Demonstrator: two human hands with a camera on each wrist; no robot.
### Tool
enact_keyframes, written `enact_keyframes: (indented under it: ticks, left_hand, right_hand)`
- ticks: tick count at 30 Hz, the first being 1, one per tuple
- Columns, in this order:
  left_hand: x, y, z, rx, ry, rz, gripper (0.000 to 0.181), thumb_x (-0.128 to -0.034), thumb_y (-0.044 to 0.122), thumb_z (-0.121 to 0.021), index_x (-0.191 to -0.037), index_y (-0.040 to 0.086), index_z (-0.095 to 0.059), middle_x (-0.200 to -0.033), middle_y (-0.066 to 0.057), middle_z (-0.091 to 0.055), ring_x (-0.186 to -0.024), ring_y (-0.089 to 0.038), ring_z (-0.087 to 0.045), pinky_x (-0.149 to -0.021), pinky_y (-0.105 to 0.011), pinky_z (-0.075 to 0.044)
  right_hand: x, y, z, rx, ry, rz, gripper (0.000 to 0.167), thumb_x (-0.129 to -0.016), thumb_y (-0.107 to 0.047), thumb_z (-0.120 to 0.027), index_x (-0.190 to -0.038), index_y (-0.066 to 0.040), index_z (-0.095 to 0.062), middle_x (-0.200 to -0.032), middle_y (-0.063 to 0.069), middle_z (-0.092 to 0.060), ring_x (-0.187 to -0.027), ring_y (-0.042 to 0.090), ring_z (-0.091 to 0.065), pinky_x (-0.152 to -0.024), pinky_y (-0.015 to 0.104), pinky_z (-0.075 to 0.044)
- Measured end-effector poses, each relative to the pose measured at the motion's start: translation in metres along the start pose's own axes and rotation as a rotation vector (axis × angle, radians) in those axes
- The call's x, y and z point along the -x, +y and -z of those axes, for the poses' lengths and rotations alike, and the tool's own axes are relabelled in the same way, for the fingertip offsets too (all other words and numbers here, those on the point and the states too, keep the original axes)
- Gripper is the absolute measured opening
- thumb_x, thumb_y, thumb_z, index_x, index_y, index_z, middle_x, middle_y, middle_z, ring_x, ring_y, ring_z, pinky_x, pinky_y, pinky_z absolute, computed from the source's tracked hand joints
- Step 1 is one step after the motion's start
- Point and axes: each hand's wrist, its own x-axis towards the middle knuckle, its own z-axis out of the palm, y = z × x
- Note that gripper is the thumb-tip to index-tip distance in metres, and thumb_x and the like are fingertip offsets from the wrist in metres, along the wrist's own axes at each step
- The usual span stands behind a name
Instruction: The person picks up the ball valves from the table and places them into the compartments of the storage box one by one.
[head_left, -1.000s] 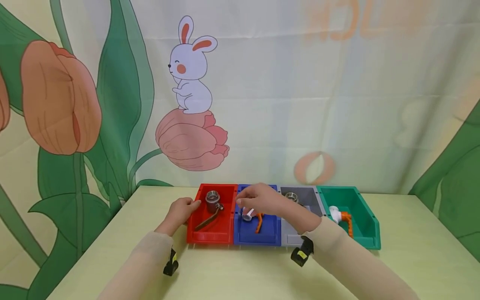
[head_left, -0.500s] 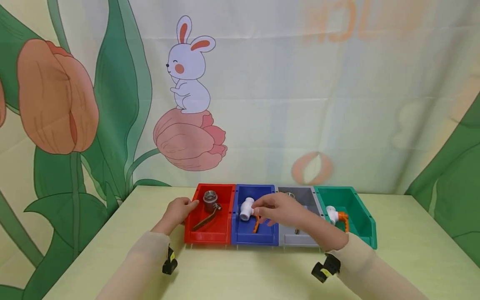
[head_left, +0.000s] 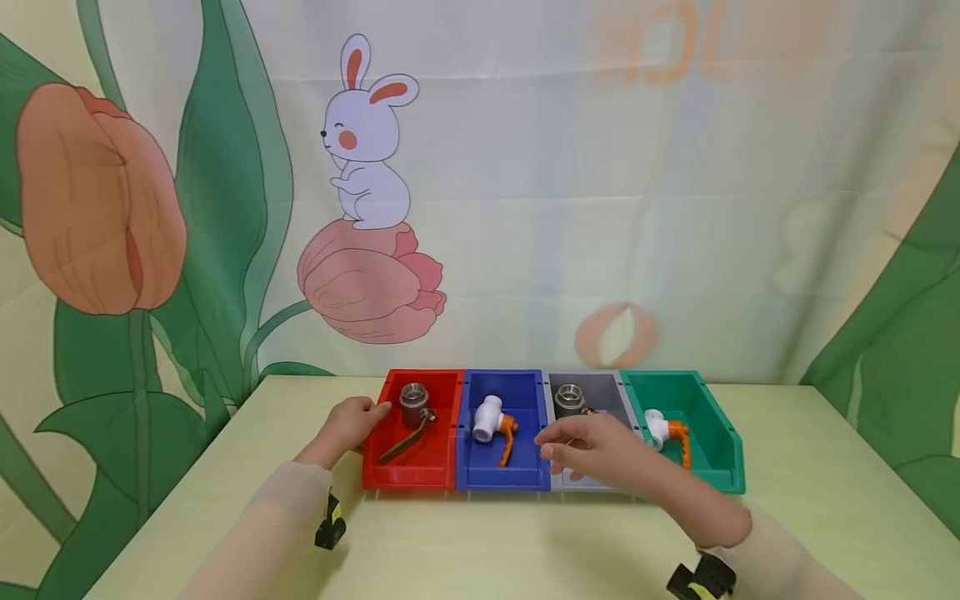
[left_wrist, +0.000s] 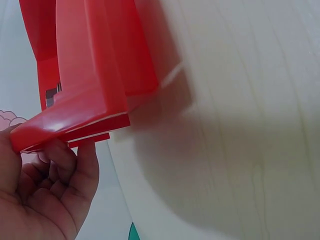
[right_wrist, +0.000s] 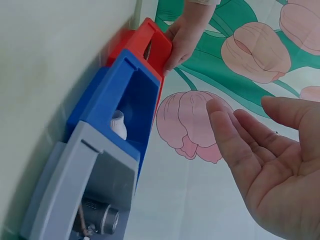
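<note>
My left hand [head_left: 347, 429] grips the side wall of the red bin [head_left: 411, 481], fingers curled under its rim in the left wrist view. Inside that bin is a metal ball valve [head_left: 415, 406] with a long brown lever. My right hand [head_left: 603, 450] hovers over the front of the grey bin [head_left: 613, 398], fingers relaxed and holding nothing. A white plastic ball valve [head_left: 487, 419] with an orange handle lies in the blue bin [head_left: 502, 480]. Behind my right hand, the grey bin's metal ball valve [head_left: 569, 399] is partly hidden.
The green bin [head_left: 731, 475] closes the row on the right and holds another white valve [head_left: 657, 428] with an orange handle. All the bins stand side by side on a pale table [head_left: 480, 550]. A printed curtain [head_left: 525, 208] hangs behind.
My right hand has moved right and toward me, from above the blue bin to the grey one, leaving the white valve in the blue bin. My left hand keeps its grip.
</note>
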Motion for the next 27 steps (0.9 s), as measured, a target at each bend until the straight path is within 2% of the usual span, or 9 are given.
enact_keyframes:
  ticks: [8,14,18,23,27]
  left_hand:
    - [0.000,0.000,0.003,-0.006,0.012,0.010,0.031,-0.1061,0.028,-0.052,-0.104,-0.003,-0.057,-0.095,-0.016,-0.064,-0.081,-0.022,-0.061,-0.073,-0.032,-0.063]
    - [0.003,-0.002,0.006,-0.026,0.047,-0.018,0.030,-0.1062,0.028,-0.052,-0.096,0.000,-0.055,-0.090,-0.015,-0.061,-0.077,-0.021,-0.059,-0.068,-0.030,-0.060]
    - [0.003,-0.008,0.008,-0.034,0.066,-0.029,0.030,-0.1068,0.029,-0.050,-0.099,0.000,-0.055,-0.090,-0.014,-0.059,-0.078,-0.022,-0.057,-0.065,-0.025,-0.055]
    - [0.003,-0.013,0.014,-0.091,0.079,-0.030,0.031,-0.1071,0.029,-0.049,-0.100,0.000,-0.057,-0.087,-0.012,-0.057,-0.080,-0.022,-0.053,-0.064,-0.024,-0.048]
    - [0.002,-0.010,0.017,-0.157,0.061,-0.046,0.032,-0.1061,0.027,-0.051,-0.106,-0.004,-0.060,-0.088,-0.013,-0.059,-0.084,-0.023,-0.054,-0.069,-0.026,-0.049]
  right_hand:
    - [0.020,0.013,-0.002,-0.067,-0.017,-0.057,0.034,-0.102,-0.024,-0.062,-0.125,0.000,-0.067,-0.110,0.012,-0.074,-0.093,0.020,-0.072,-0.080,0.040,-0.064]
    - [0.032,0.026,-0.007,-0.051,-0.009,-0.074,0.031,-0.103,-0.023,-0.061,-0.123,-0.001,-0.069,-0.097,0.007,-0.075,-0.085,0.016,-0.070,-0.074,0.032,-0.063]
    - [0.038,0.034,-0.011,-0.059,0.010,-0.072,0.030,-0.102,-0.022,-0.062,-0.121,-0.001,-0.069,-0.103,0.010,-0.076,-0.087,0.019,-0.071,-0.072,0.028,-0.061]
    - [0.042,0.040,-0.012,-0.043,0.008,-0.069,0.030,-0.102,-0.024,-0.063,-0.121,-0.001,-0.069,-0.104,0.011,-0.075,-0.087,0.022,-0.071,-0.069,0.027,-0.060]
    - [0.048,0.043,-0.007,-0.007,-0.002,-0.053,0.031,-0.102,-0.023,-0.062,-0.123,-0.001,-0.068,-0.109,0.012,-0.074,-0.089,0.020,-0.070,-0.070,0.027,-0.060]
